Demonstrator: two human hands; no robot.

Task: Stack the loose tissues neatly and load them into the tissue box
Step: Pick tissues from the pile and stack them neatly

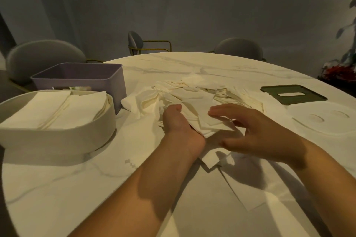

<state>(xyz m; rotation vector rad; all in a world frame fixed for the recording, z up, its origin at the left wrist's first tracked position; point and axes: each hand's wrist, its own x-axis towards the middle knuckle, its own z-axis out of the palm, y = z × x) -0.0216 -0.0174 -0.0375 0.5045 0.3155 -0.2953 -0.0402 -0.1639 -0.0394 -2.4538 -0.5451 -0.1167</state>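
while the left hand (pixel 178 121) grips a thin folded wad, loose tissues (pixel 194 92) sprawl crumpled; right hand (pixel 256 131) hovers unclenched.

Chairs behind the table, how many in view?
3. Grey chair far left behind the purple box, one centre back with brass arms, one right of centre. Others may be hidden.

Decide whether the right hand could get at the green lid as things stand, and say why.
Probably yes. The green lid lies flat on the table's right side, beyond the right hand, with only low loose tissues nearby and nothing standing between. The hand would first have to leave the tissues.
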